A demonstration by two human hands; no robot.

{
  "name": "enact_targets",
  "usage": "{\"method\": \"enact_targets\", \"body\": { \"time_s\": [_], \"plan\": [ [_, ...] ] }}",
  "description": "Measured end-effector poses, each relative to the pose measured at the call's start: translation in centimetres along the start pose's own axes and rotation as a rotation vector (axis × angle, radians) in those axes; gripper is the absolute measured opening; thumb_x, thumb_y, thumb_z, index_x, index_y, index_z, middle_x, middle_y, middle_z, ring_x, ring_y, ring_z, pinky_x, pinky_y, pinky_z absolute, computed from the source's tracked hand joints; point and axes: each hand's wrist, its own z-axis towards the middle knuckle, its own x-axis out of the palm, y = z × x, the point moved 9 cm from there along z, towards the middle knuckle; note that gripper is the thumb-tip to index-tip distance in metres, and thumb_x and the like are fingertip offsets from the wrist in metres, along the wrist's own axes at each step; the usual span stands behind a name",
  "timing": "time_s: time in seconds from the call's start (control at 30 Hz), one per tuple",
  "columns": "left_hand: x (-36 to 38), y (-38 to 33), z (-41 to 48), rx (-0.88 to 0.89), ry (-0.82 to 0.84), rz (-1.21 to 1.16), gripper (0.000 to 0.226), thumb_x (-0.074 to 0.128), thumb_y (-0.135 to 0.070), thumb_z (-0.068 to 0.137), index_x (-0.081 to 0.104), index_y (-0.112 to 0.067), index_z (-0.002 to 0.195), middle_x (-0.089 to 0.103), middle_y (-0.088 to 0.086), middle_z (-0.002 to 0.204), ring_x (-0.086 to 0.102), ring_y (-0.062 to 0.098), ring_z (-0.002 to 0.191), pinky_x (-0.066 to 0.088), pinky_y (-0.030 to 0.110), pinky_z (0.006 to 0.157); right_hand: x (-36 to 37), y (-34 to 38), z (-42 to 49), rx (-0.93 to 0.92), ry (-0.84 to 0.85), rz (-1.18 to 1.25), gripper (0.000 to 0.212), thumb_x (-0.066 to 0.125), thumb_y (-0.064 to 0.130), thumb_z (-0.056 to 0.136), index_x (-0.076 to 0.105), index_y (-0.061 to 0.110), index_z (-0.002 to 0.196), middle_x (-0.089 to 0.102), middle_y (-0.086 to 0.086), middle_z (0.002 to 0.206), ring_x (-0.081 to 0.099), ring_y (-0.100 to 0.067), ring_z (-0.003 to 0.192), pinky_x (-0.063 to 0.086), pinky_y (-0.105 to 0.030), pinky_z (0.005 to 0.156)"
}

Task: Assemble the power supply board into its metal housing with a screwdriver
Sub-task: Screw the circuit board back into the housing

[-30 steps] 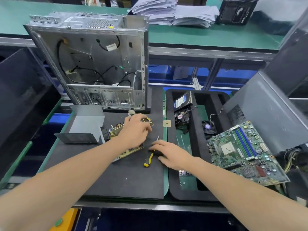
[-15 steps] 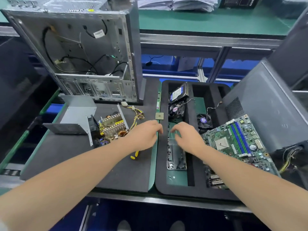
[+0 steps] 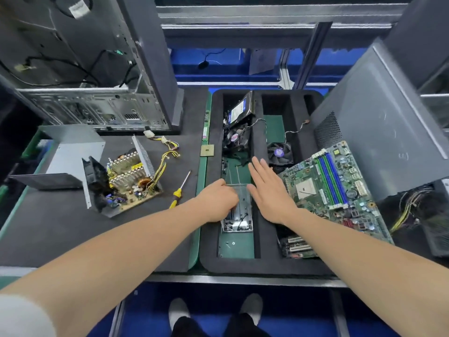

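Metal housing (image 3: 70,154): grey folded sheet lying open on the dark mat (image 3: 73,234), at the left of the counter (image 3: 197,239).
Power supply board (image 3: 131,183): tan board with two finned silver heatsinks, a copper coil and a bundle of yellow and black wires trailing toward the back. It lies tilted just right of the housing, with a black fan at its left end and a perforated grey wall standing behind it.
Screwdriver (image 3: 179,190): yellow and black handle, thin shaft, flat on the mat between the board and the left hand, touched by neither hand.
Left hand (image 3: 217,203): well right of the board, fingers curled down into a small shiny box (image 3: 239,215) in the black foam tray (image 3: 209,239). The fingertips are hidden, so I cannot tell if they pinch anything.
Right hand (image 3: 269,193): flat, fingers straight, released, over the tray's divider beside the green motherboard (image 3: 328,188).
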Motion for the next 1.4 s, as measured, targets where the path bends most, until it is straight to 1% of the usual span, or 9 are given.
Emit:
{"method": "enact_targets", "body": {
  "time_s": [0.17,0.23,0.3,0.4,0.63,0.87,1.0,1.23,1.4],
  "plan": [
    [1.3,-0.7,3.0,-0.075,0.126,-0.017,0.027,0.063,-0.004,0.091,0.046,-0.02,0.076,0.061,-0.004,0.085,0.059,0.02,0.078,0.041,0.033,0.071,-0.3,0.0,0.0,-0.009,-0.004,0.089,0.061,0.019,0.04,0.114,0.002,0.017,0.168,-0.017,0.008,0.173,-0.019,-0.01,0.159,-0.003,-0.034,0.129],
    [1.6,-0.6,3.7,-0.137,0.092,-0.066,0.036,0.063,-0.006,0.092,0.037,-0.019,0.07,0.049,-0.007,0.076,0.058,0.022,0.077,0.038,0.033,0.068,-0.4,0.0,0.0,-0.012,-0.01,0.095,0.061,0.02,0.039,0.114,0.003,0.017,0.168,-0.016,0.008,0.174,-0.019,-0.01,0.159,-0.003,-0.033,0.128],
    [2.0,-0.4,4.2,-0.207,0.06,-0.081,0.034,0.061,-0.009,0.092,0.038,-0.018,0.069,0.058,-0.006,0.08,0.067,0.023,0.085,0.038,0.033,0.068,-0.4,-0.1,0.0,-0.011,-0.012,0.101,0.06,0.021,0.039,0.114,0.005,0.017,0.168,-0.015,0.008,0.174,-0.019,-0.009,0.159,-0.004,-0.031,0.126],
    [2.2,0.0,4.4,-0.276,0.011,-0.119,0.013,0.059,-0.01,0.092,0.054,-0.02,0.085,0.071,-0.003,0.09,0.068,0.024,0.078,0.039,0.032,0.064,-0.4,0.0,0.0,-0.013,-0.018,0.112,0.06,0.022,0.039,0.114,0.008,0.017,0.168,-0.013,0.008,0.174,-0.018,-0.009,0.159,-0.003,-0.032,0.126],
    [2.2,-0.2,4.6,-0.257,-0.009,-0.097,0.011,0.06,-0.008,0.092,0.061,-0.019,0.096,0.072,-0.001,0.093,0.071,0.026,0.083,0.042,0.033,0.063,-0.3,-0.1,0.1,-0.01,-0.027,0.11,0.059,0.024,0.038,0.114,0.012,0.017,0.168,-0.011,0.008,0.175,-0.016,-0.009,0.159,0.0,-0.034,0.126],
    [2.5,0.2,4.5,-0.263,0.022,-0.256,0.035,0.061,0.005,0.091,0.057,-0.009,0.123,0.069,0.007,0.109,0.07,0.031,0.098,0.049,0.038,0.066,-0.6,0.1,-0.1,-0.008,-0.028,0.097,0.059,0.024,0.037,0.114,0.013,0.017,0.168,-0.01,0.007,0.175,-0.014,-0.01,0.16,0.0,-0.034,0.126],
    [1.6,0.6,4.5,-0.234,-0.012,-0.33,0.036,0.058,0.011,0.09,0.057,-0.007,0.122,0.066,0.011,0.109,0.069,0.03,0.097,0.044,0.035,0.067,-0.6,0.2,-0.1,-0.004,-0.026,0.095,0.059,0.024,0.037,0.114,0.014,0.017,0.167,-0.009,0.007,0.175,-0.013,-0.011,0.16,0.002,-0.036,0.127],
    [1.5,-0.2,3.7,-0.189,0.022,-0.16,0.025,0.063,0.0,0.092,0.061,-0.013,0.113,0.07,0.005,0.102,0.067,0.027,0.085,0.039,0.035,0.063,-0.6,0.3,0.0,-0.002,-0.033,0.08,0.058,0.026,0.036,0.114,0.014,0.018,0.168,-0.01,0.007,0.175,-0.014,-0.011,0.16,0.0,-0.032,0.125],
    [1.6,-1.4,3.3,-0.05,0.082,-0.12,0.02,0.076,-0.041,0.085,0.069,-0.023,0.09,0.051,-0.006,0.072,0.057,0.025,0.07,0.039,0.032,0.058,-0.6,0.2,0.0,0.001,-0.041,0.079,0.058,0.027,0.036,0.114,0.015,0.019,0.167,-0.008,0.007,0.175,-0.013,-0.011,0.16,0.002,-0.032,0.125]
  ]
}}
